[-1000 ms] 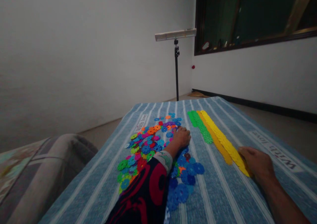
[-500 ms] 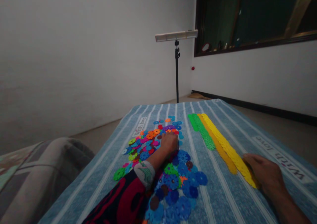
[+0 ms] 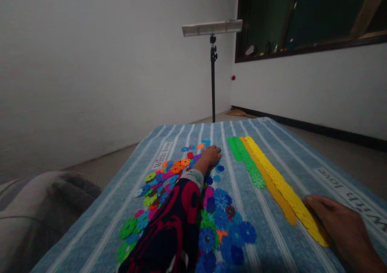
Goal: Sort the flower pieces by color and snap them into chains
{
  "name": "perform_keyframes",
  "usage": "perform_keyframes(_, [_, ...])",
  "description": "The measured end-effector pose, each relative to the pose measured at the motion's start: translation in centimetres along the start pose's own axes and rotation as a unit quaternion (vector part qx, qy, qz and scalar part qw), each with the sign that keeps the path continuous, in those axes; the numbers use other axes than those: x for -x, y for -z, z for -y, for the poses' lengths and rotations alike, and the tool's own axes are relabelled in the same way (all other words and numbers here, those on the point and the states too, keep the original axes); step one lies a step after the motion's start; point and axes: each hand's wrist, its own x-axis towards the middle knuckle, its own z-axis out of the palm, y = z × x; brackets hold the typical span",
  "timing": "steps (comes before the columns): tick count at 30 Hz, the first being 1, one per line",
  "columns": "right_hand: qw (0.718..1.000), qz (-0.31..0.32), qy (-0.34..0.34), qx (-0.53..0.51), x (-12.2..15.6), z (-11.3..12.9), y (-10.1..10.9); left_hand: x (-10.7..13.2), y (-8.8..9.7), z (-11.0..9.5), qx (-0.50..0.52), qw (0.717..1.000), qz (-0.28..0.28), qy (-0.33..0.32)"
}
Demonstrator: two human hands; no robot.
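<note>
My left hand (image 3: 211, 155) reaches over the far right part of a loose pile of flower-shaped plastic discs (image 3: 222, 200). Its fingers are stretched forward and low over the cloth, and I see nothing held in them. The left forearm and sleeve hide the middle of the pile. My right hand (image 3: 338, 222) rests on its side at the near end of a row of overlapping yellow discs (image 3: 278, 176), fingers extended and nothing visible in them. Left of that row lie an orange-yellow row (image 3: 272, 186) and a shorter green row (image 3: 249, 164).
A blue and white striped cloth (image 3: 121, 228) printed with lettering covers the table. A light panel on a black stand (image 3: 213, 75) rises behind the far edge. Grey fabric (image 3: 51, 208) bulges at the left, and a dark window (image 3: 302, 19) is at the upper right.
My left hand has moved forward from the middle of the pile to its far right, and its fingers have stretched out. My right hand stays beside the yellow row. The view has shifted slightly.
</note>
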Motion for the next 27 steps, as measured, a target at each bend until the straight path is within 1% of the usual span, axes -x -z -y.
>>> perform_keyframes(3, [1.0, 0.01, -0.011, 0.002, 0.1, -0.1, 0.1, 1.5, -0.2, 1.4, 0.0, 1.0, 0.005, -0.005])
perform_keyframes(7, [1.0, 0.018, -0.013, 0.003, 0.2, -0.3, 0.1, 5.3, 0.1, 3.2, -0.002, 1.0, 0.012, -0.023])
perform_keyframes(11, [1.0, -0.005, -0.02, 0.008, 0.3, -0.7, 0.3, 9.7, 0.4, 4.7, 0.009, 0.999, 0.01, -0.051])
perform_keyframes(15, [0.999, -0.037, 0.007, 0.028, 0.2, -1.0, 0.5, 13.8, 0.7, 5.3, 0.053, 0.995, 0.004, -0.082])
perform_keyframes(17, [0.998, -0.046, 0.021, 0.033, 0.4, -1.0, 0.4, 15.5, 1.0, 5.6, 0.082, 0.993, -0.005, -0.08])
perform_keyframes(19, [0.998, -0.044, 0.035, 0.03, 1.0, -0.8, 0.1, 17.0, 1.5, 6.2, 0.114, 0.991, -0.031, -0.054])
perform_keyframes(20, [0.998, -0.039, 0.044, 0.021, 1.5, -0.5, -0.1, 17.5, 1.8, 6.7, 0.13, 0.99, -0.05, -0.031])
perform_keyframes(22, [0.997, -0.02, 0.075, -0.007, 2.9, 0.4, -0.7, 18.4, 2.3, 8.1, 0.152, 0.983, -0.096, 0.038])
perform_keyframes(24, [0.991, 0.016, 0.131, -0.038, 4.4, 1.9, -1.6, 19.1, 2.4, 9.9, 0.159, 0.968, -0.141, 0.132])
perform_keyframes(26, [0.974, 0.068, 0.21, -0.055, 5.7, 3.6, -2.9, 19.7, 2.1, 11.7, 0.156, 0.948, -0.172, 0.216])
perform_keyframes(27, [0.962, 0.096, 0.25, -0.057, 6.2, 4.5, -3.8, 20.1, 1.8, 12.5, 0.149, 0.94, -0.182, 0.247])
